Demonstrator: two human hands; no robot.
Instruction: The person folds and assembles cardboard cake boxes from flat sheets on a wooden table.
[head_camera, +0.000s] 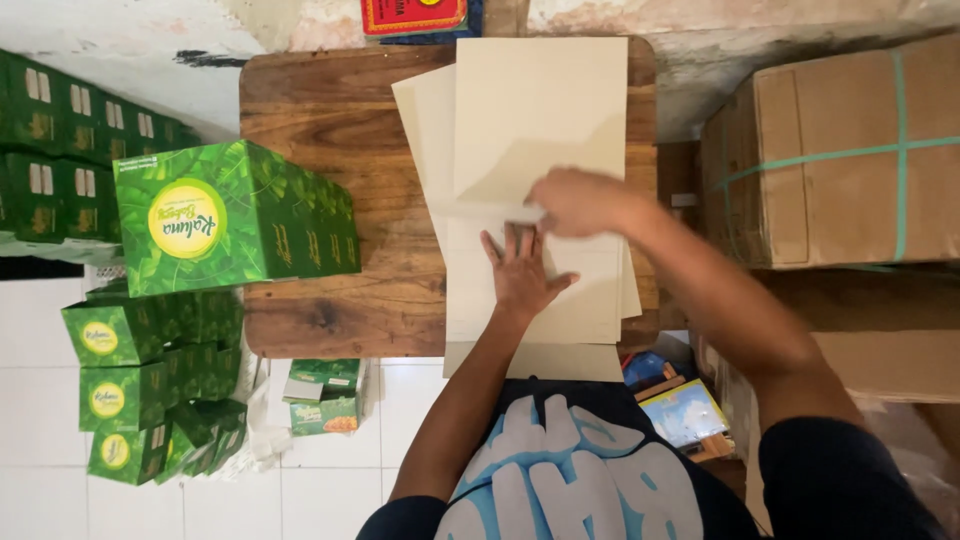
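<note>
A stack of cream paper sheets (520, 290) lies on a small wooden table (330, 130). My left hand (522, 272) presses flat on the stack, fingers spread. My right hand (575, 200) pinches the near edge of the top cream sheet (540, 110), which is lifted and folded back towards the far side of the table. A green box with a leaf pattern and a yellow round label (230, 215) stands on the table's left end, apart from both hands.
Several green boxes (150, 385) are stacked on the white tiled floor at the left, more against the wall at the far left (60, 150). A strapped brown carton (840, 150) stands at the right. Small items (685, 410) lie beside my right knee.
</note>
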